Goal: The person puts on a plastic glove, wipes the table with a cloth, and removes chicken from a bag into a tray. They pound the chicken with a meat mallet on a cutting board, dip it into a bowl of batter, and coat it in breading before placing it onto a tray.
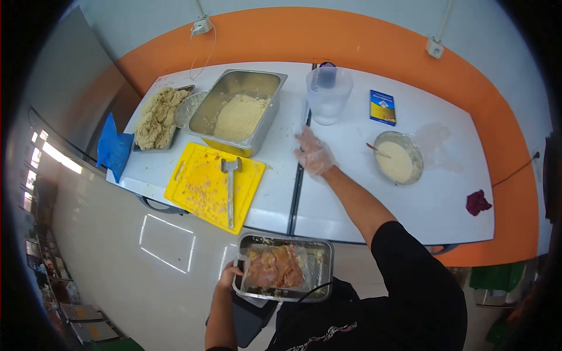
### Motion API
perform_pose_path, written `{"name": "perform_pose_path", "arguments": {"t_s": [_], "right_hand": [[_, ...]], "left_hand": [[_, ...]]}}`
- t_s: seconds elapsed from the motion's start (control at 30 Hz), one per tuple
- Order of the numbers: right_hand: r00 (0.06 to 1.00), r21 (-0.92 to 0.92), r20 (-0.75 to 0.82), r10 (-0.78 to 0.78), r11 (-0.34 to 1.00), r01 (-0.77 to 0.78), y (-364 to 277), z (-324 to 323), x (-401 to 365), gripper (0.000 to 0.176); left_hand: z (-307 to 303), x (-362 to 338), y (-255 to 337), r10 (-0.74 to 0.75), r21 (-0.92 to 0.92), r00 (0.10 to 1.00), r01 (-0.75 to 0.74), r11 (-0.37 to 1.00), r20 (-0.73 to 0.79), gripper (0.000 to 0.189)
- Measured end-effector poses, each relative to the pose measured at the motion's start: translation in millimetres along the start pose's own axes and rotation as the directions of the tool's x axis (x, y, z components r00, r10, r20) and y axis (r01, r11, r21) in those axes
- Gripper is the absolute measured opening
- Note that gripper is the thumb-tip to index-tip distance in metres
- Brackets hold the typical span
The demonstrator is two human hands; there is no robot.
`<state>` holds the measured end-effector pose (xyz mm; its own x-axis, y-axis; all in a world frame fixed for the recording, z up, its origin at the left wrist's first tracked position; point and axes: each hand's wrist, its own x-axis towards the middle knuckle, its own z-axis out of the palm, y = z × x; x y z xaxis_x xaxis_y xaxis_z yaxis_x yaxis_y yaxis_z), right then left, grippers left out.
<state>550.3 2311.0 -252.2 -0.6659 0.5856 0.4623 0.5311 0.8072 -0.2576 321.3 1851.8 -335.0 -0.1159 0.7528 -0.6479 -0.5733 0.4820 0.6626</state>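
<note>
My left hand (230, 275) grips the left rim of a metal tray (326, 263) in front of my body. Pieces of raw meat (275, 266) lie in that tray on clear plastic. In a clear plastic glove, my right hand (313, 153) reaches over the white table with its fingers apart and nothing in them. Just beyond it stands a clear plastic jug (329, 96). A yellow cutting board (196, 181) with scraps on it lies to the left, a metal meat mallet (230, 193) resting on top. Right of my right hand is a bowl of pale batter (395, 164) with a utensil.
A deep metal container (266, 88) holds pale crumbs. Beside it, a tray is heaped with a crumbly mass (159, 117). A blue bag (114, 149) hangs at the left edge. A blue and yellow box (382, 107) and a dark red cloth (478, 202) lie on the right.
</note>
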Motion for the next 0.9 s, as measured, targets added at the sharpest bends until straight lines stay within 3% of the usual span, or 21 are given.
{"name": "perform_pose_path", "arguments": {"t_s": [0.07, 0.1, 0.17, 0.2, 0.27, 0.4, 0.47, 0.5, 0.57, 0.6, 0.67, 0.7, 0.8, 0.9], "right_hand": [[0.993, -0.318, -0.017, 0.121, 0.941, -0.120, 18.1, 21.0, 39.4, 0.053], [0.992, -0.292, -0.019, 0.124, 0.948, -0.125, 32.1, 36.8, 57.7, 0.053], [0.932, -0.095, -0.078, 0.355, 0.928, -0.361, 54.2, 71.8, 80.1, 0.046], [0.932, -0.082, -0.067, 0.357, 0.929, -0.361, 44.8, 65.1, 83.5, 0.046], [0.926, -0.285, 0.326, 0.192, 0.954, -0.097, 21.3, 24.1, 87.8, 0.038], [0.947, -0.266, 0.300, 0.114, 0.964, -0.032, 33.0, 68.1, 82.2, 0.031], [0.988, 0.185, -0.086, 0.132, 0.976, -0.114, 52.2, 79.9, 92.6, 0.038], [0.987, 0.182, -0.092, 0.133, 0.977, -0.114, 50.9, 76.1, 100.1, 0.038], [0.995, -0.067, 0.001, -0.099, 0.993, 0.099, 41.9, 71.3, 106.5, 0.033], [0.996, -0.067, 0.006, -0.089, 0.994, 0.089, 32.2, 74.5, 99.7, 0.033], [0.998, 0.203, 0.061, -0.026, 0.979, 0.013, 9.4, 74.8, 79.3, 0.032], [0.998, 0.191, 0.057, -0.021, 0.982, 0.010, 2.5, 69.9, 71.0, 0.032], [0.968, 0.508, 0.129, 0.214, 0.824, -0.250, -14.7, 55.8, 50.3, 0.032], [0.957, 0.406, 0.012, 0.289, 0.873, -0.269, -16.6, 55.4, 63.1, 0.032]], "left_hand": [[-1.4, 1.4, 2.5, -0.038, 0.038, 0.996, 0.041, 0.998, -0.081, 0.059], [0.1, 1.1, 7.6, -0.037, 0.049, 0.995, 0.042, 0.998, -0.091, 0.060], [1.9, 1.1, 7.4, -0.045, 0.026, 0.995, 0.048, 0.999, -0.092, 0.059], [0.5, -0.3, 8.8, -0.052, 0.025, 0.993, 0.055, 0.998, -0.107, 0.059], [0.1, -0.6, 9.0, -0.081, 0.043, 0.989, 0.087, 0.995, -0.124, 0.059], [3.6, -6.7, 6.2, -0.075, -0.027, 0.989, 0.072, 0.997, -0.129, 0.058], [-2.5, -2.6, 5.2, -0.075, 0.000, 0.987, 0.076, 0.997, -0.142, 0.058], [-2.8, 0.6, 7.8, -0.062, 0.011, 0.993, 0.063, 0.998, -0.097, 0.059], [-3.9, 3.5, 6.1, -0.040, -0.020, 0.996, 0.039, 0.999, -0.076, 0.059], [-6.2, 4.0, 6.3, -0.051, -0.017, 0.996, 0.050, 0.999, -0.073, 0.059], [-13.0, 9.8, 6.9, -0.073, -0.007, 0.996, 0.072, 0.997, -0.048, 0.059], [-10.5, 9.1, 9.9, -0.082, -0.021, 0.993, 0.080, 0.997, -0.080, 0.058], [-16.1, 16.8, 12.5, -0.076, 0.009, 0.996, 0.077, 0.997, -0.039, 0.057], [-27.3, 28.6, 11.3, -0.061, 0.034, 0.998, 0.061, 0.998, 0.021, 0.055]]}}
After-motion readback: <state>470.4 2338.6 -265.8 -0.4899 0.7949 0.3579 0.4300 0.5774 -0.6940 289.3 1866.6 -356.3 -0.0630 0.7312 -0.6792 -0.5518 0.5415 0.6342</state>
